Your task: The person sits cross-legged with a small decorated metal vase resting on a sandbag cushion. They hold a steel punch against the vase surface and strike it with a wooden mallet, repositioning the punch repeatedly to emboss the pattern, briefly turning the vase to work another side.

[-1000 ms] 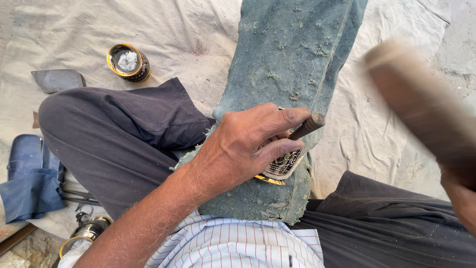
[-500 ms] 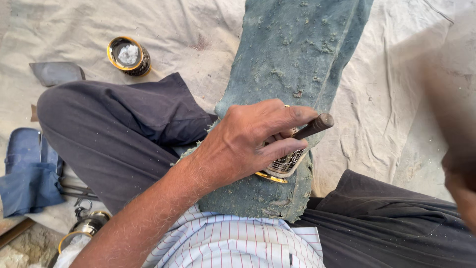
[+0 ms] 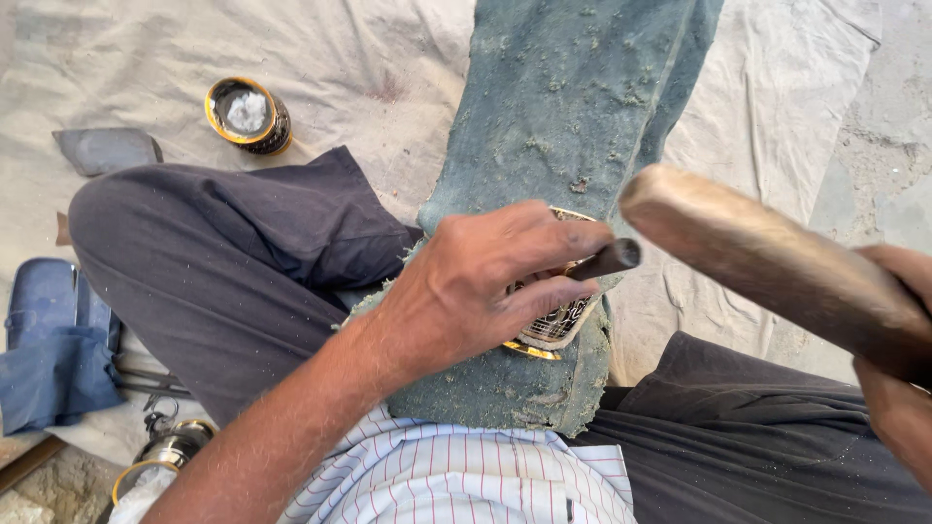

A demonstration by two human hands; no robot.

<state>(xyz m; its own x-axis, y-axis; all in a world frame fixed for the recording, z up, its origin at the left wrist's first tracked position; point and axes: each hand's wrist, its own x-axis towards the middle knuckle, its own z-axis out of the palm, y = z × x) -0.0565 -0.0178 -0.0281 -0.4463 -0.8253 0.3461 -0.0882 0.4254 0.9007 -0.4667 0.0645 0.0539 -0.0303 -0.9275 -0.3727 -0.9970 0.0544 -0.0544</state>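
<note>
The left hand (image 3: 476,291) pinches a short dark punch (image 3: 604,262) against a patterned metal band (image 3: 555,325) lying on the green padded block (image 3: 573,116) between the knees; the right hand (image 3: 898,388) grips a wooden mallet (image 3: 767,262) just beside it. A glancing blow could hit the fingers (image 3: 544,291), or skid the punch and mar the band.

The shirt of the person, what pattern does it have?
The shirt is white with thin red and dark stripes, in the head view.
</note>
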